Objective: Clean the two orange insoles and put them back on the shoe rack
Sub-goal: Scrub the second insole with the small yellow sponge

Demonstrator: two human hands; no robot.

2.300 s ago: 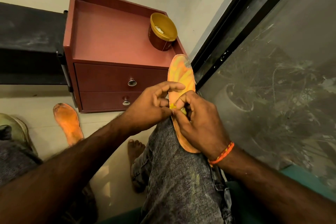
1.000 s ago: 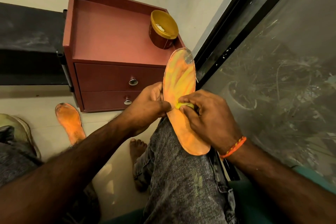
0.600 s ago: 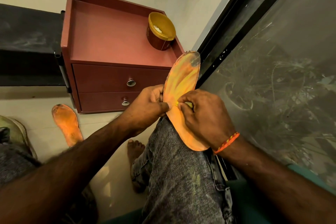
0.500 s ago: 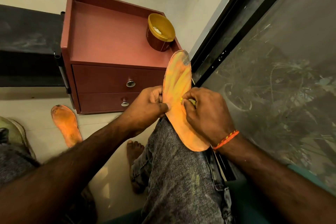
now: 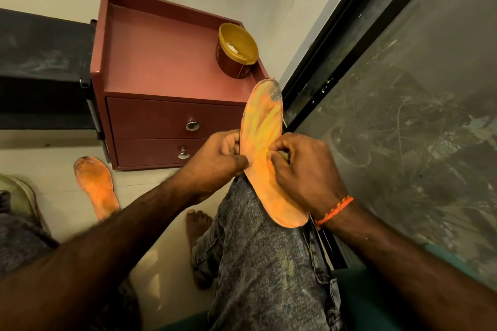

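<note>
An orange insole (image 5: 262,121) with yellow streaks and a dark smudge at its toe rests on my right knee, pointing away from me. My left hand (image 5: 215,160) pinches its left edge at the middle. My right hand (image 5: 301,169) presses a small yellow-green piece against the insole's surface, fingers closed around it; most of that piece is hidden. The second orange insole (image 5: 95,187), dirty at the toe, lies on the pale floor to the left, partly behind my left forearm.
A reddish cabinet (image 5: 150,67) with two drawers stands ahead; a yellow open tub (image 5: 236,52) sits on its right corner. A dark bench (image 5: 40,67) is left of it. A black-framed glass pane (image 5: 403,115) fills the right. My bare foot (image 5: 197,226) rests on the floor.
My right hand has kept rubbing the small piece over the insole's middle, shifting slightly up and back. The insole has tilted a little between frames. My left hand stays on its edge.
</note>
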